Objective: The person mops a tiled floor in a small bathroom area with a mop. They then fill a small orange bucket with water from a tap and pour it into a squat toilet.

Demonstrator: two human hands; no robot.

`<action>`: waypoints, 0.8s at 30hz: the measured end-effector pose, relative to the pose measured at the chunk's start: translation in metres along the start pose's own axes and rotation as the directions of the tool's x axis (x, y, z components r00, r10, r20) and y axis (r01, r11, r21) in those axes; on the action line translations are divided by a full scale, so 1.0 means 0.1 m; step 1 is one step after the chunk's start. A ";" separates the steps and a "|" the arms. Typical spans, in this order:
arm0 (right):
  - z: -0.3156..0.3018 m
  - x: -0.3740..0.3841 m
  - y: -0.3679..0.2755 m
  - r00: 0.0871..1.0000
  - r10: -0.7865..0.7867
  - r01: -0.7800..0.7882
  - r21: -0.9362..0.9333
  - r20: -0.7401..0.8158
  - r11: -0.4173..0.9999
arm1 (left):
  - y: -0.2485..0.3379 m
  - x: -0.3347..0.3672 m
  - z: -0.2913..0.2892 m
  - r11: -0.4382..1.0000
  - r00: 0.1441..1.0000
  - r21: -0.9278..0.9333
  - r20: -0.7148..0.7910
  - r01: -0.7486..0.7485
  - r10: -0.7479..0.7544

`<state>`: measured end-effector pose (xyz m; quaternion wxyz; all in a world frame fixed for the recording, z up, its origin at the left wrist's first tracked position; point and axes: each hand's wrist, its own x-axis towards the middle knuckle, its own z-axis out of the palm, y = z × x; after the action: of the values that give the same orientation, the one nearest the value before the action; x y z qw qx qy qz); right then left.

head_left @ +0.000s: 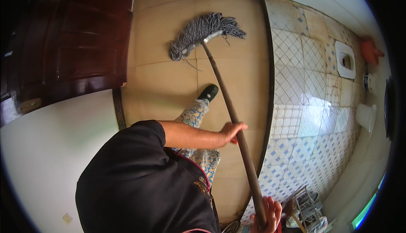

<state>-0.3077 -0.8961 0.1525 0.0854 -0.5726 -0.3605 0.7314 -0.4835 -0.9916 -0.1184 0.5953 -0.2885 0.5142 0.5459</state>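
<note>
A mop with a long wooden handle (226, 91) slants across the tan tiled floor. Its grey string head (202, 30) is spread out flat at the far end. My left hand (232, 132) is closed round the handle at about its middle. Nearer the lower edge, my right hand (270, 214) holds the upper end of the handle, its fingers curled along the right side. Part of that hand is cut off by the frame.
A dark red wooden door (76, 43) stands at the left, beside a white wall (63, 148). Past a dark raised edge (270, 72) on the right lies a patterned tile area with a squat toilet (346, 60), an orange-red container (370, 51) and a white bin (366, 117). A metal rack (308, 205) stands lower right.
</note>
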 end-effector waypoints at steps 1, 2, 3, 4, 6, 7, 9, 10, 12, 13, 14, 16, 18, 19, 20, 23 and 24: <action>0.38 0.19 0.01 0.997 -0.067 0.066 0.042 0.037 0.997 | 0.21 0.16 -0.17 0.995 0.994 -0.028 -0.054 -0.099 0.097; 0.53 0.42 0.10 0.985 -0.057 0.044 0.079 0.164 0.996 | 0.41 0.33 -0.34 0.979 0.977 -0.059 -0.105 -0.193 0.187; 0.70 0.58 0.16 0.970 -0.060 0.025 0.146 0.237 0.989 | 0.68 0.52 -0.59 0.963 0.961 -0.035 -0.077 -0.269 0.265; 0.98 0.78 0.23 0.960 -0.091 0.070 0.087 0.266 0.994 | 0.93 0.73 -0.87 0.957 0.953 -0.031 -0.101 -0.289 0.284; 1.56 1.12 0.34 0.944 -0.058 0.027 0.098 0.324 0.995 | 1.55 0.77 -1.23 0.950 0.957 -0.160 -0.157 -0.268 0.244; 1.82 1.28 0.38 0.909 0.032 -0.087 0.115 0.415 0.990 | 1.84 0.76 -1.44 0.921 0.917 -0.127 -0.216 -0.368 0.336; 2.31 1.56 0.63 0.876 0.158 -0.272 0.197 0.455 0.942 | 2.24 1.10 -2.21 0.864 0.780 0.181 -0.373 -0.470 0.502; 2.52 1.70 0.80 0.873 0.256 -0.382 0.257 0.415 0.888 | 2.41 1.13 -2.35 0.871 0.708 0.197 -0.515 -0.451 0.483; 2.83 1.84 1.07 0.791 0.386 -0.567 0.329 0.475 0.755 | 2.65 1.00 -2.60 0.883 0.625 0.243 -0.632 -0.402 0.458; 2.92 1.82 1.12 0.730 0.429 -0.638 0.307 0.532 0.706 | 2.70 0.97 -2.74 0.887 0.627 0.267 -0.631 -0.378 0.457; 3.00 1.78 1.13 0.664 0.469 -0.706 0.282 0.582 0.650 | 2.70 0.90 -2.80 0.891 0.630 0.291 -0.630 -0.349 0.453; 2.80 1.78 1.30 0.588 0.464 -0.753 0.240 0.662 0.612 | 2.47 0.83 -2.76 0.835 0.583 0.443 -0.601 -0.326 0.546; 2.49 1.68 1.34 0.516 0.508 -0.784 0.141 0.690 0.605 | 2.08 0.87 -2.84 0.864 0.578 0.401 -0.644 -0.304 0.502; 2.24 1.66 1.30 0.551 0.553 -0.765 0.112 0.626 0.634 | 1.87 0.88 -2.66 0.872 0.559 0.415 -0.672 -0.259 0.486; 2.00 1.57 1.23 0.550 0.573 -0.758 0.076 0.608 0.647 | 1.54 1.02 -2.74 0.849 0.537 0.463 -0.662 -0.255 0.522; 1.00 1.42 1.01 0.627 0.567 -0.690 0.042 0.535 0.723 | 0.93 0.68 -1.72 0.945 0.766 0.294 -0.571 -0.143 0.294; 0.71 1.27 0.92 0.633 0.567 -0.677 0.022 0.528 0.736 | 0.62 0.61 -1.61 0.933 0.836 0.240 -0.423 -0.269 0.350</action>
<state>-0.3868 -0.9250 0.0020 -0.2052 -0.4449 -0.0662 0.8693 -0.5980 -1.1012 -0.2100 0.3831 -0.2698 0.7248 0.5051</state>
